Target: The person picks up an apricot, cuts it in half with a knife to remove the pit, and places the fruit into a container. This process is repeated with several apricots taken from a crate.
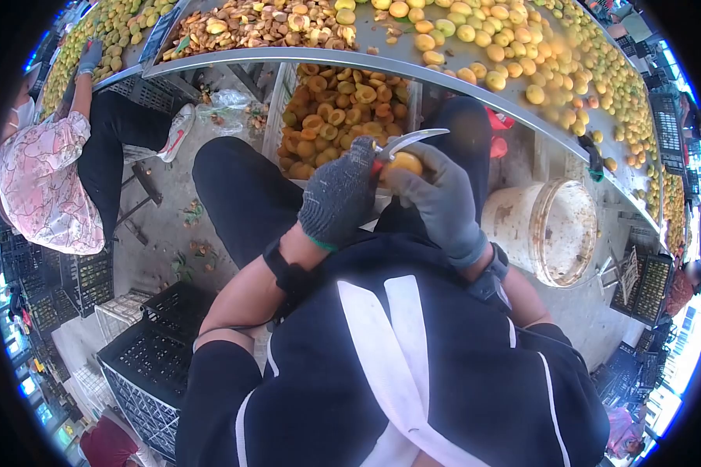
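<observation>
My left hand [336,191], in a dark grey knit glove with a green cuff, is closed around the red handle of a curved knife [413,139]. The blade arcs up and to the right, passing over the fingers of my right hand [442,198]. That hand wears a lighter grey glove and pinches a yellow-orange apricot [404,162] close against the knife. Between my knees stands a pale crate [276,117] full of halved apricots [343,113]. Both hands are over its near edge.
Along the far side runs a metal-edged table [350,61] bearing a pile of pits [265,27] and many whole apricots [506,47]. A stained white bucket [522,226] lies right of my leg. Black crates [152,342] stand at left, near a seated person [47,183] in a pink patterned top.
</observation>
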The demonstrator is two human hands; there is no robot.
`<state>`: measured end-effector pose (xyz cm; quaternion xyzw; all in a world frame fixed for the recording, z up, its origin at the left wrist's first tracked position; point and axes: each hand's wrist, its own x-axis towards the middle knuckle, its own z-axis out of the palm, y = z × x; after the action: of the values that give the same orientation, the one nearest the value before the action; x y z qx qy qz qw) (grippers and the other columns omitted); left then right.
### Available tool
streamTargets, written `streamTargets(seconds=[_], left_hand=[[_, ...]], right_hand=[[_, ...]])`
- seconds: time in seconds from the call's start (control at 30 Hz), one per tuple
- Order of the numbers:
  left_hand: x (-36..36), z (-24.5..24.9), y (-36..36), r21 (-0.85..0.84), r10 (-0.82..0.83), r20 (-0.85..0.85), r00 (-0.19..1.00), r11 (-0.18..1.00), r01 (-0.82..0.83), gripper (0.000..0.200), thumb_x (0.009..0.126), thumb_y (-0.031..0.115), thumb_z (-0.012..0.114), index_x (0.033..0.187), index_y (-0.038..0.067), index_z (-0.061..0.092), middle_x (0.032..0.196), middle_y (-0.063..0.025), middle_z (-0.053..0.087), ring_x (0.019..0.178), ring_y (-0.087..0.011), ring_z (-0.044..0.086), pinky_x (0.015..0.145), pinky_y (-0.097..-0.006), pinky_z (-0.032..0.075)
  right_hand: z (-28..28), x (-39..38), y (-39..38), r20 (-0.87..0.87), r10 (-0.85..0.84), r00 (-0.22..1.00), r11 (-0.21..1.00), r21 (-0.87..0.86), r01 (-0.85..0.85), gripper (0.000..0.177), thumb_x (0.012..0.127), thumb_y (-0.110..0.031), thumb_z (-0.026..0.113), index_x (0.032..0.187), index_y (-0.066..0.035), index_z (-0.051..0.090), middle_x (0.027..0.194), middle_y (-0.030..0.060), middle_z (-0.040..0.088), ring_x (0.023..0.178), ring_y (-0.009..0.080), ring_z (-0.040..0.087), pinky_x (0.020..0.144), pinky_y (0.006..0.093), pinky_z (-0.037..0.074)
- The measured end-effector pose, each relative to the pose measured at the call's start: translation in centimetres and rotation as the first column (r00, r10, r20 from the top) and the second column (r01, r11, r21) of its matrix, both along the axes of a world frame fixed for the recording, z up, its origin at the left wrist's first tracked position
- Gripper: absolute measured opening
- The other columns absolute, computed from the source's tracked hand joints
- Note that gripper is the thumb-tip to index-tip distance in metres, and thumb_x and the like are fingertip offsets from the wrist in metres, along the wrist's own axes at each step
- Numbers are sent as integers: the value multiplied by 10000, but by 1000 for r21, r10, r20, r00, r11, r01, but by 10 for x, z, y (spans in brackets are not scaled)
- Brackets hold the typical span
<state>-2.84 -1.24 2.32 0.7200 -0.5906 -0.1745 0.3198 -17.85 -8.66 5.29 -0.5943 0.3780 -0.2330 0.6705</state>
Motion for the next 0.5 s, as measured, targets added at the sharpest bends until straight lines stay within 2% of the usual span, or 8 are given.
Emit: streamTargets(seconds=[0.13, 0.23, 0.3, 0.33, 0.37, 0.4, 0.43, 0.5], left_hand=[[10, -21, -10, 78, -7, -22, 1000, 997, 9, 392, 834, 79, 640, 1199, 19, 511, 931, -269, 630, 890, -439, 625, 706, -461, 511], [14, -13, -13, -102, -49, -141, 989, 994, 35, 338, 850, 56, 631, 1168, 27, 523, 893, -204, 639, 825, -352, 658, 669, -395, 514], [23, 15, -13, 127, 129, -672, 729, 990, -58, 305, 857, 37, 640, 1141, 37, 529, 838, -89, 620, 743, -182, 622, 626, -298, 490], [28, 14, -12, 69, 105, -886, 451, 993, -94, 298, 861, 67, 679, 1118, 50, 530, 799, 0, 555, 643, -65, 521, 548, -213, 433], [35, 17, -10, 65, 98, -889, 447, 994, -89, 298, 861, 67, 679, 1118, 50, 530, 799, 0, 555, 643, -65, 521, 548, -213, 433], [40, 28, -7, 58, 101, -796, 597, 994, -91, 302, 861, 84, 692, 1114, 52, 531, 797, -2, 548, 607, -65, 515, 517, -200, 414], [42, 35, -5, 50, 102, -675, 731, 994, -93, 307, 860, 102, 705, 1109, 54, 532, 796, -5, 541, 571, -66, 510, 486, -187, 395], [40, 38, 0, 23, 68, -647, 760, 997, -69, 372, 868, 134, 714, 1174, 58, 516, 766, -1, 526, 518, -63, 489, 441, -180, 369]], right_hand=[[-24, 5, -6, 91, -23, 996, 993, 114, 13, 320, 871, -142, 719, 1139, 0, 616, 1000, 36, 593, 860, 62, 573, 749, 212, 503], [-25, 3, -11, 87, 6, 996, 999, -50, -2, 330, 887, -114, 694, 1175, 1, 579, 1017, 41, 593, 891, 81, 576, 793, 224, 506], [-40, -3, -24, 103, -76, 992, 984, -154, 91, 373, 900, -67, 662, 1234, 4, 513, 1043, 52, 592, 950, 109, 585, 852, 253, 517], [-39, -3, -27, 244, -86, 966, 992, -71, 106, 381, 953, -105, 590, 1294, 6, 462, 1128, 99, 598, 995, 160, 603, 902, 309, 520], [-32, -5, -29, 240, -90, 967, 991, -76, 111, 381, 953, -105, 590, 1294, 6, 462, 1128, 99, 598, 995, 160, 603, 902, 309, 520], [-18, -6, -31, 400, -148, 904, 963, 265, 40, 379, 975, -143, 553, 1310, 4, 450, 1168, 128, 592, 999, 183, 611, 917, 330, 516], [-11, -8, -33, 519, -256, 815, 825, 557, -95, 382, 998, -180, 515, 1326, 1, 438, 1208, 157, 586, 1004, 207, 618, 933, 351, 513], [-16, -13, -39, 562, -186, 806, 794, 568, -214, 396, 1025, -240, 451, 1349, -13, 433, 1269, 173, 563, 1011, 222, 616, 932, 348, 499]])
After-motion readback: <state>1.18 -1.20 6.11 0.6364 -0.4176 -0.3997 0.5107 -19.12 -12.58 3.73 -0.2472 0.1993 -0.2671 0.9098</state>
